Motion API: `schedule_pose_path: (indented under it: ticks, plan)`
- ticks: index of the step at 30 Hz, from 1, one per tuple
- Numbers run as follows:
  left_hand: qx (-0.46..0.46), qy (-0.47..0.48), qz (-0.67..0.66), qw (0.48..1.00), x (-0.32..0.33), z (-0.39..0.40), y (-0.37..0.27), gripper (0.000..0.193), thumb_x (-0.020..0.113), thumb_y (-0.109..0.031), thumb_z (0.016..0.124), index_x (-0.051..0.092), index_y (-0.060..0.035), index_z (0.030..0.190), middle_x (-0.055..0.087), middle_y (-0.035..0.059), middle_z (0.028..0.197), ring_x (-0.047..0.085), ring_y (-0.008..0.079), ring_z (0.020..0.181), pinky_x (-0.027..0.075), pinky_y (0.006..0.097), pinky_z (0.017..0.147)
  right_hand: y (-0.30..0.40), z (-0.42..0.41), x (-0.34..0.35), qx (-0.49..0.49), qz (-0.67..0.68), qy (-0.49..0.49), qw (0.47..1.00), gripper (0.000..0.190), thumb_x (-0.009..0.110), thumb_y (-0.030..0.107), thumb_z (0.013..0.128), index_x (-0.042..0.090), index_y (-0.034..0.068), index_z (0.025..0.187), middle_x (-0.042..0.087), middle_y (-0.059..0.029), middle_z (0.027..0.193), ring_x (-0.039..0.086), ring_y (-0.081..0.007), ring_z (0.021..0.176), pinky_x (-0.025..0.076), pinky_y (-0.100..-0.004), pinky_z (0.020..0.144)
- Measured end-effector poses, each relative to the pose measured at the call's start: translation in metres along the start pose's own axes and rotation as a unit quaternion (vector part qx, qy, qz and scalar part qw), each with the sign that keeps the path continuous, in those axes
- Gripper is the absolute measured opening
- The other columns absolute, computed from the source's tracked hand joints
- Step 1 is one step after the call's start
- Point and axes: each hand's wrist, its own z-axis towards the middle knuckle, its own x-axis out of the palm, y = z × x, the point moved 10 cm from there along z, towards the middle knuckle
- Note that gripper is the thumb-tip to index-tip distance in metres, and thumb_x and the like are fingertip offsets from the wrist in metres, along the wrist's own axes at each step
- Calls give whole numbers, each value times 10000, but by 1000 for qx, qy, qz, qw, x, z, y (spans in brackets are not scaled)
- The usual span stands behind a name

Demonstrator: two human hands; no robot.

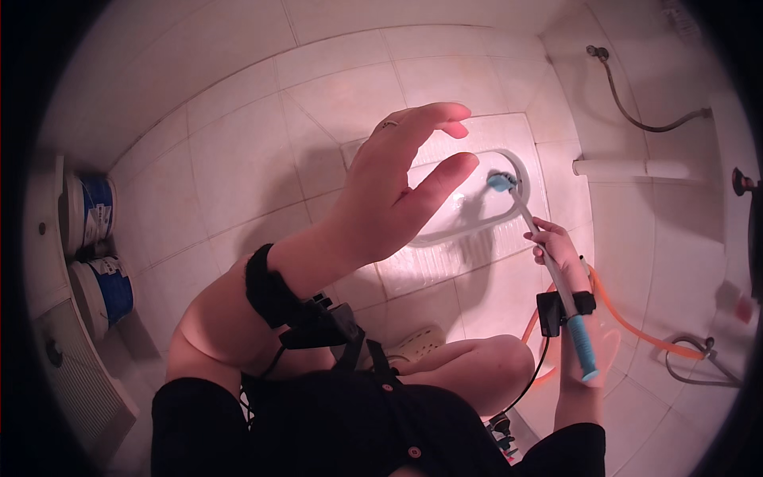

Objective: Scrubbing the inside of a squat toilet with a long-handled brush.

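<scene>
My right hand (554, 244) grips the pale shaft of a long-handled cleaning brush (554, 271). Its blue end grip (582, 349) lies back along my right forearm. The blue brush head (502, 181), with dark bristles, is inside the bowl of a white ceramic squat toilet (515, 238) set in the tiled floor. My left hand (411, 173) wears a ring and hovers above the toilet's left part, nearer the camera. Its thumb and fingers are apart with nothing between them, and it hides part of the bowl.
An orange hose (632, 331) curves along the floor at right, near a grey flexible hose (685, 378). A white pipe (638, 168) and a braided hose (626, 113) run along the right wall. Two white buckets (74, 211) with blue labels stand at left beside a louvred panel (83, 364).
</scene>
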Motion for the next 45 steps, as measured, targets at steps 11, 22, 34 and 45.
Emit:
schedule_pose_path:
  ticks: [11,22,34,45]
  plan:
    - [25,49,63,997,47,3,13,341,612,-99,779,518,-61,1105,578,85,1025,530,221,1002,399,326,871,51,-33,24,-92,494,170,847,260,464,85,825,518,-14,1060,529,-254,1007,536,-173,658,483,-287,647]
    - [71,145,-44,986,125,3,-6,908,738,-194,698,166,4,1374,336,199,1328,294,328,1269,269,382,1024,59,-34,77,-171,336,169,911,400,398,229,880,398,106,1261,535,-180,1084,575,-193,646,495,-294,622]
    - [-172,34,-287,942,84,15,32,141,514,-147,888,512,-57,781,528,22,798,497,138,857,406,295,761,60,-43,152,-204,88,244,944,612,440,127,874,140,145,1407,454,-106,1223,588,-166,886,485,-284,670]
    - [33,241,-205,948,138,-11,-32,303,650,-50,771,383,-36,628,478,38,633,475,157,613,392,270,583,34,-25,161,-13,322,304,897,256,497,283,886,501,27,893,592,-97,821,593,-191,662,503,-295,572]
